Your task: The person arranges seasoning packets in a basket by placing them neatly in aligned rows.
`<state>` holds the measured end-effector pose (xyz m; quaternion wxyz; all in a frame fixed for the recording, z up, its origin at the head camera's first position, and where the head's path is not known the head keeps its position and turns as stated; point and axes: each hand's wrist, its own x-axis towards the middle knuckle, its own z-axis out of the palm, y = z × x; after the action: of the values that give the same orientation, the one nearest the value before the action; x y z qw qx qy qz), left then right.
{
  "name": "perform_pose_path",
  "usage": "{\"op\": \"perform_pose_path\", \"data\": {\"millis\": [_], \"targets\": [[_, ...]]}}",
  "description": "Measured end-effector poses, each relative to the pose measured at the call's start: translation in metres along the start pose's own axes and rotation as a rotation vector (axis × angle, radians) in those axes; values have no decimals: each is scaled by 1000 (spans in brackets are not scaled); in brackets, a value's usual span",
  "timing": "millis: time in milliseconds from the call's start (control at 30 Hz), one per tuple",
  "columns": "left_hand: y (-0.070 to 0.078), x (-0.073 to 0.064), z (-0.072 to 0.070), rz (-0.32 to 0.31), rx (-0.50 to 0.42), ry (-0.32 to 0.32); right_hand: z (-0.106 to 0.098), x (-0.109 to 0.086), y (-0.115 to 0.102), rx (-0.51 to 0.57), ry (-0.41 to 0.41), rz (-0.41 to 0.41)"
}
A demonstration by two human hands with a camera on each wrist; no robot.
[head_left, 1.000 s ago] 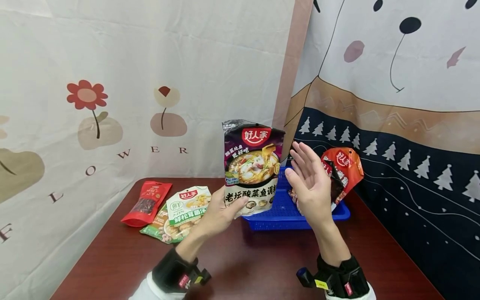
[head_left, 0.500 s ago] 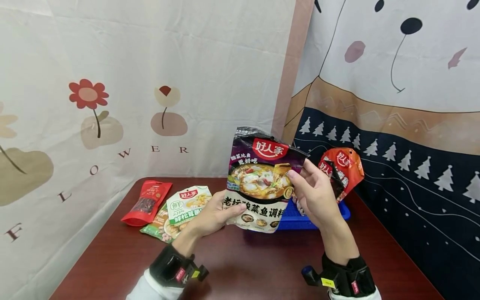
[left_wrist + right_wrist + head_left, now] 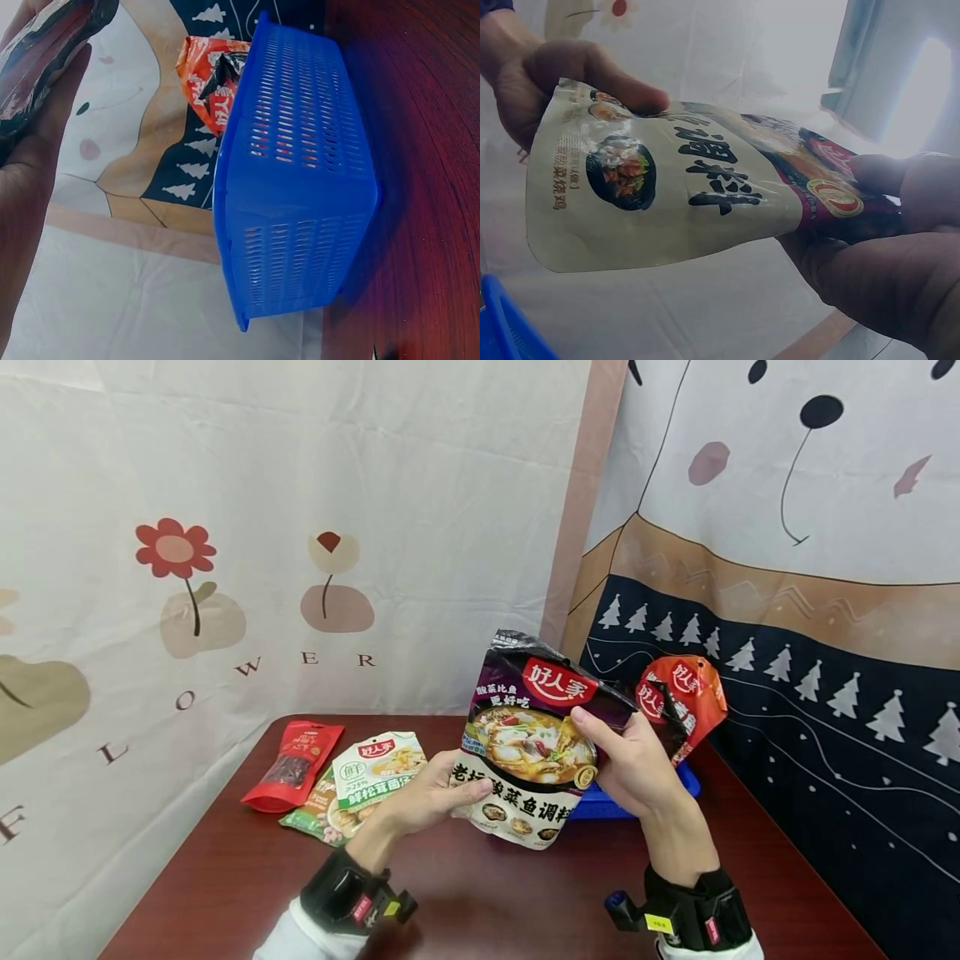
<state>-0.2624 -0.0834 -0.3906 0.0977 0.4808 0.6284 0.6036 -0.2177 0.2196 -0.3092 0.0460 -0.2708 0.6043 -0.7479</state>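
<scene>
A purple, black and cream seasoning pouch point(image 3: 525, 752) with a picture of a fish dish is held up above the table between both hands. My left hand point(image 3: 431, 793) grips its lower left edge, thumb across the front. At the upper right edge, my right hand point(image 3: 645, 768) pinches it with the thumb on the front; its fingers behind are hidden. In the right wrist view the pouch point(image 3: 660, 187) stretches from one hand to the other. The left wrist view catches only a dark edge of the pouch point(image 3: 37, 67).
Behind the pouch stands a blue perforated basket point(image 3: 300, 180), with an orange-red pouch point(image 3: 697, 702) leaning up out of it. At the left of the brown table point(image 3: 247, 893) lie a red bag point(image 3: 296, 764), a white-green pouch point(image 3: 378, 768) and a green-orange pouch point(image 3: 322, 810).
The right hand, at first apart and spread beside the pouch, has taken hold of its right edge. The pouch has come lower and rightward and tilted clockwise.
</scene>
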Motion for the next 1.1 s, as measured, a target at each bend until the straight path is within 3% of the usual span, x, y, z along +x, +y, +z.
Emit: {"op": "perform_pose_path", "data": {"millis": [167, 300, 467, 600, 833, 933, 1100], "targets": [[-1, -1, -1, -17, -44, -22, 1, -1, -2, -8, 9, 38], [-2, -2, -4, -28, -5, -30, 2, -1, -3, -15, 2, 74], [-5, -3, -9, -132, 57, -27, 3, 0, -2, -4, -4, 97], [-6, -2, -8, -207, 35, -43, 4, 2, 0, 31, 19, 86], [-6, 2, -3, -205, 30, -40, 4, 3, 0, 51, 51, 81], [-9, 5, -2, -185, 22, 2, 4, 4, -3, 38, 115, 66], [-15, 11, 1, -192, 74, 125, -3, 6, -10, 24, 311, -10]]}}
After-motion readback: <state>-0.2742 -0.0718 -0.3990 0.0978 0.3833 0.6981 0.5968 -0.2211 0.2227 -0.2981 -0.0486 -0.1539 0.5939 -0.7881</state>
